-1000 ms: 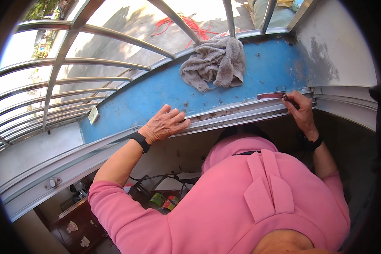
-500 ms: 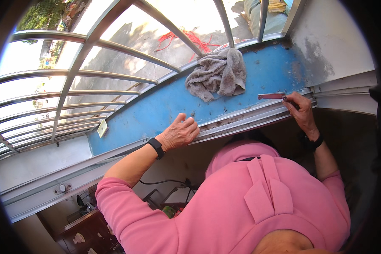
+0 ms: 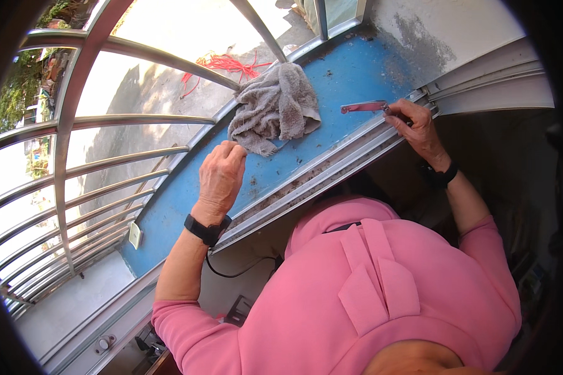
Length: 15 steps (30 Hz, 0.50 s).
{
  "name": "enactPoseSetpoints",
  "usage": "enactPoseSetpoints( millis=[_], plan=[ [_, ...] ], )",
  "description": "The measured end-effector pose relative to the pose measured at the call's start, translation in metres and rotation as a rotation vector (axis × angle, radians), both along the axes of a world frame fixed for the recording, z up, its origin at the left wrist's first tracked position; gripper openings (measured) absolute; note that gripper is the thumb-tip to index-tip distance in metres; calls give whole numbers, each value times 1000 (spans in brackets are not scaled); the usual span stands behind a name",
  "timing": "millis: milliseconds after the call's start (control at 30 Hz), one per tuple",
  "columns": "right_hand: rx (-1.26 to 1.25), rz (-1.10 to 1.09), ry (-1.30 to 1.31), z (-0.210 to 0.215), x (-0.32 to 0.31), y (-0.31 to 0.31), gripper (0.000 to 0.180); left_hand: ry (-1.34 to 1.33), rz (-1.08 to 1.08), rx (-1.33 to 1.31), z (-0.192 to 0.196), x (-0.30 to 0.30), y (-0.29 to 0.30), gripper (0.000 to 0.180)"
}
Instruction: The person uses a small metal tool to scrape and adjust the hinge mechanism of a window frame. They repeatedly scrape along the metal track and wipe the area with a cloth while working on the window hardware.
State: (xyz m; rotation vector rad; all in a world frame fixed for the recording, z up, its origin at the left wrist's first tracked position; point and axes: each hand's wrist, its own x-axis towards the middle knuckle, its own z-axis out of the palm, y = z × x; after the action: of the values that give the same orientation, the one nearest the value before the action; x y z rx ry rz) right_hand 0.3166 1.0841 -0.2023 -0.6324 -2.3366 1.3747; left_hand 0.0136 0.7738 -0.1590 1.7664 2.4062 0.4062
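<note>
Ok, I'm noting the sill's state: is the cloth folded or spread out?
Neither: the cloth is bunched, lying in a creased heap on the sill.

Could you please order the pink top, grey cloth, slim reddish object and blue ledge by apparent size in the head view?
Largest to smallest:
Pink top
Blue ledge
Grey cloth
Slim reddish object

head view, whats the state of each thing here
reddish tool, pinched in the right hand, over the blue sill
left hand, fingers curled, beside the grey cloth; contact unclear
grey cloth, crumpled, on the sill by the bars
blue sill, specked with dirt
window track, dirty, dark grime in its channel
red cords, tangled on the ground outside
wall, marked with a dark patch
</note>
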Motion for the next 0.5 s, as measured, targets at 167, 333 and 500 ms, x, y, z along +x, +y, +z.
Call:
enactPoseSetpoints(
  millis=[167,333,500],
  plan=[
    [-21,-35,50,-7,4,-2,11,-304,-411,42,-24,60,55,19],
    [-24,-43,58,-12,11,-2,12,-176,-566,38,-53,80,69,9],
    [-57,-86,121,-24,18,3,12,-77,-567,-106,-41,77,37,7]
  ],
)
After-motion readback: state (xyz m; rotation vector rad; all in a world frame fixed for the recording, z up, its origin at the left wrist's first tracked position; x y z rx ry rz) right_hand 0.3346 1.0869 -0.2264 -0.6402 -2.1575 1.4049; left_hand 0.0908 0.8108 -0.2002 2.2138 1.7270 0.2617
